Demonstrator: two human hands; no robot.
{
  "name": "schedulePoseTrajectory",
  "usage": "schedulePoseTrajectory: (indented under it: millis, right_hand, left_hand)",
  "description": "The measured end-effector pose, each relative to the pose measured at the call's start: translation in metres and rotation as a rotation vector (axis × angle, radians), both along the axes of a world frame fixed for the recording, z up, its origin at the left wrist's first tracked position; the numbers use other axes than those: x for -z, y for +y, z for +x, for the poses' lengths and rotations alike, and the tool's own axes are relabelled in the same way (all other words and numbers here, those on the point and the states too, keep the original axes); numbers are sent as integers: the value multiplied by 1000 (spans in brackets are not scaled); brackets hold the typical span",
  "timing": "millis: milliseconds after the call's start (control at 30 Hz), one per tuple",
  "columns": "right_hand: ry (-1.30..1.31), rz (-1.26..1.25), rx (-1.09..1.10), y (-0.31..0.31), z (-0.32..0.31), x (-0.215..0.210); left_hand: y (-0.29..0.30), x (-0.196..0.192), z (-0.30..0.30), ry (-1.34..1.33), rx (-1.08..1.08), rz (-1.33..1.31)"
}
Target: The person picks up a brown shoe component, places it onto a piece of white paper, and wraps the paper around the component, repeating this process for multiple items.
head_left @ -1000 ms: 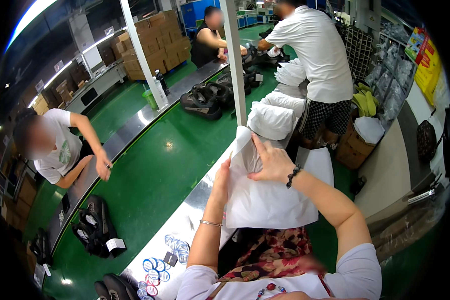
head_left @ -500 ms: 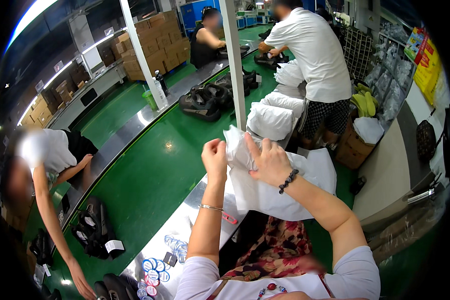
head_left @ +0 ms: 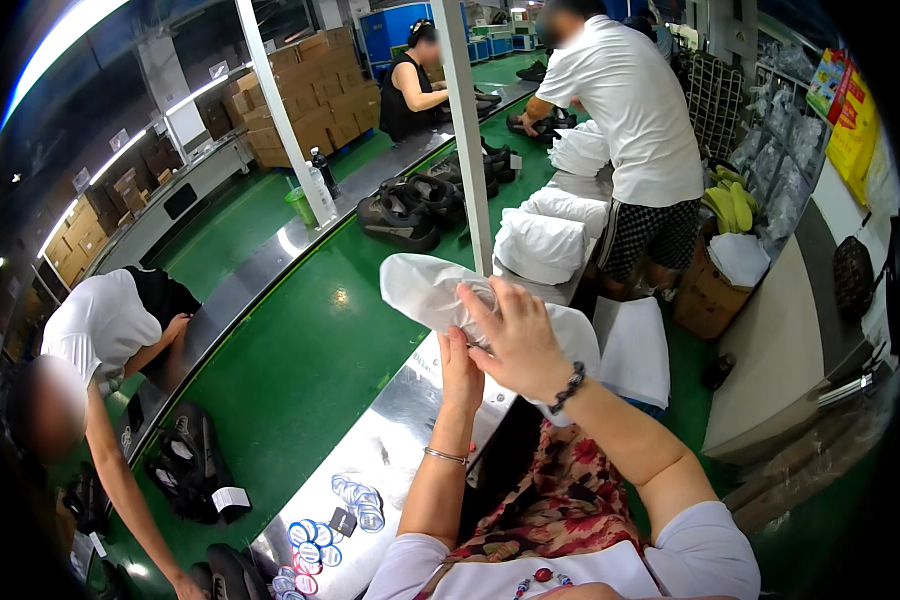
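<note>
A white tissue-paper wad (head_left: pixel 428 288), rounded at its far left end, is held up over the metal worktable (head_left: pixel 395 425). My left hand (head_left: pixel 460 372) grips it from below, with a bangle on that wrist. My right hand (head_left: pixel 515 338), wearing a dark beaded bracelet, lies over its near end with the fingers bent onto the paper. Whether anything is inside the paper is hidden. Beyond and right of my right hand, a stack of white paper sheets (head_left: pixel 634 350) lies beside the table.
Round stickers (head_left: pixel 315 540) and clear rolls (head_left: pixel 360 500) lie on the metal table. The green conveyor (head_left: pixel 300 350) carries dark shoes (head_left: pixel 410 208). White-wrapped bundles (head_left: pixel 540 245) sit ahead, near a post (head_left: pixel 467 150). Co-workers stand ahead; another's arm (head_left: pixel 135 500) reaches in at left.
The loose, crumpled paper has become a smooth, rounded wad pointing left. My left hand has moved down and right beneath it. The sheet that was spread under my hands no longer lies there.
</note>
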State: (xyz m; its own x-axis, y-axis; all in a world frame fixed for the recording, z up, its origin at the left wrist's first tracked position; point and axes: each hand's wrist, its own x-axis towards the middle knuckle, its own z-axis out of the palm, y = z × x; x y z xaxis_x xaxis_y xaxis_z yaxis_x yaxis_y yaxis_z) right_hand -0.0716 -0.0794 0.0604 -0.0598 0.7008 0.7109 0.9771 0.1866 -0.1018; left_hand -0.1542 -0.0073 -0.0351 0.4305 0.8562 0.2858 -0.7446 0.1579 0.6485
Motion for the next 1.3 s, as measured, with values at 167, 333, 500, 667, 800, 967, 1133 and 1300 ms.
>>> schedulePoseTrajectory:
  millis: [167,333,500,667,800,967,1133,1300]
  right_hand:
    - [1049,-210,-464,12,40,17]
    - [1215,-150,-413,9,43,41]
    - [1675,-331,-688,1,34,36]
    - [1797,-317,-543,6,35,45]
    - [1789,-426,-483,5,37,46]
    - [1643,-358,-574,17,49,56]
    - [1414,-514,-571,18,76,56]
    - [561,-494,-608,-21,79,28]
  left_hand:
    - [3,-4,-2,1,-48,-58]
    - [-3,-11,-11,38,89,-95]
    - [-6,-8,-34,-108,312,32]
    - [-19,-34,-19,-60,223,-260]
    - [-22,-28,-18,21,157,-338]
    - [-33,-28,-16,90,102,-234]
    - [-24,-41,-15,131,138,-195]
    - [-2,-50,-18,126,-27,-166]
